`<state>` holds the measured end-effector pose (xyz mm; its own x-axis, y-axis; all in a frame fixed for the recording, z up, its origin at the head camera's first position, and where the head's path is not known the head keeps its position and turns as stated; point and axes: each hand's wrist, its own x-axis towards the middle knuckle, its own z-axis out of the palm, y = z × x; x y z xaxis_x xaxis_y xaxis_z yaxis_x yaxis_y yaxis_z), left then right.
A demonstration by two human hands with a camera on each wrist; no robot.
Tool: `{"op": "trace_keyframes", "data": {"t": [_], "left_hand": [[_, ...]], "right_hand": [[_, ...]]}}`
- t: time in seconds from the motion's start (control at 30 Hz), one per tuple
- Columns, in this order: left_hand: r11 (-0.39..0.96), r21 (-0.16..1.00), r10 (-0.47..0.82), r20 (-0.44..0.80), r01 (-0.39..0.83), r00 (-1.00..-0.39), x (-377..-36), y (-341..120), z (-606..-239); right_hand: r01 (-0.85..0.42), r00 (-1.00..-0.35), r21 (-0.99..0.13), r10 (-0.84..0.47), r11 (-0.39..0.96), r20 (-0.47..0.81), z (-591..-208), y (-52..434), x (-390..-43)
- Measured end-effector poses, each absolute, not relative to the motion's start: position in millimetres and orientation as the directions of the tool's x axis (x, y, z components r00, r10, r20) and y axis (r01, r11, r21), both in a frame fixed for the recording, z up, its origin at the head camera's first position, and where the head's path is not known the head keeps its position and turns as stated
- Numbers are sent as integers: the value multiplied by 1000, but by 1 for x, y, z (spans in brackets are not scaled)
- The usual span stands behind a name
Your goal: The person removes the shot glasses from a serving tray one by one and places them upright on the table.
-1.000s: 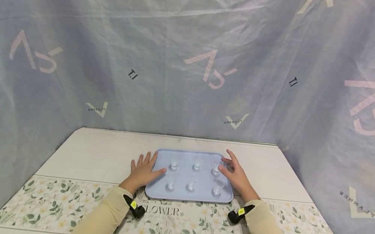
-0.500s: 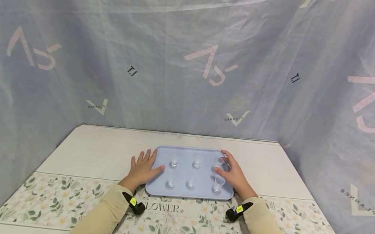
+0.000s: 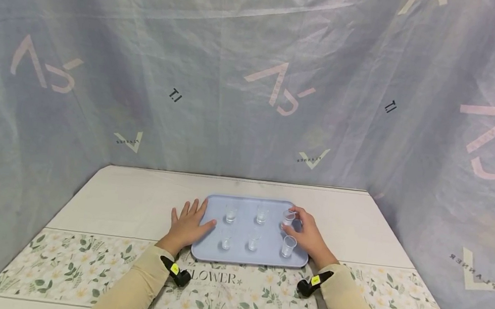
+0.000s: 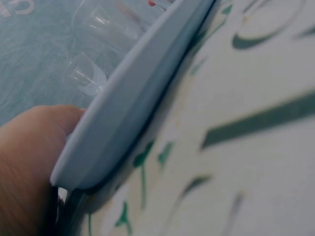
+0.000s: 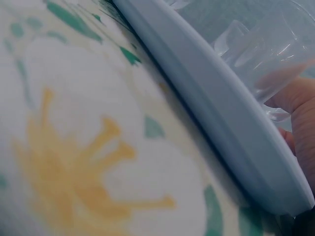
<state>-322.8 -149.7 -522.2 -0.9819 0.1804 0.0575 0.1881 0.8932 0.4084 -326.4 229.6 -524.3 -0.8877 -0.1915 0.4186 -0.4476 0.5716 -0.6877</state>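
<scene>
A light blue tray [image 3: 237, 258] holds several small clear cups in two rows. My right hand [image 3: 309, 235] grips the far-right cup [image 3: 288, 218], thumb on the near side and fingers behind it. Just in front stands the near-right cup [image 3: 289, 247]. My left hand [image 3: 185, 229] lies at the tray's left edge, fingers spread and straight, thumb over the rim. Other cups are the far-left cup [image 3: 230, 215], the far-middle cup [image 3: 261, 216], the near-left cup [image 3: 226, 242] and the near-middle cup [image 3: 253, 243]. In the right wrist view, the hand [image 5: 300, 103] is partly hidden behind the tray wall.
The tray sits on a white table [image 3: 135, 208] with a flowered band [image 3: 97, 269] along its front part. Grey printed cloth [image 3: 217, 97] hangs behind the table and on both sides.
My right hand has moved left and closed its thumb and fingers around the far-right cup. My left hand has stayed nearly still at the tray's left edge.
</scene>
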Motion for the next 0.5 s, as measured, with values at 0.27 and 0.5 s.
{"op": "trace_keyframes", "data": {"t": [0.27, 0.5], "left_hand": [[889, 417, 182, 55, 188, -982, -321, -147, -518], [896, 407, 175, 48, 179, -983, -320, -147, -516]], "right_hand": [[-469, -870, -667, -171, 580, 463, -524, 231, -327], [-368, -918, -678, -132, 636, 375, -523, 230, -323]]}}
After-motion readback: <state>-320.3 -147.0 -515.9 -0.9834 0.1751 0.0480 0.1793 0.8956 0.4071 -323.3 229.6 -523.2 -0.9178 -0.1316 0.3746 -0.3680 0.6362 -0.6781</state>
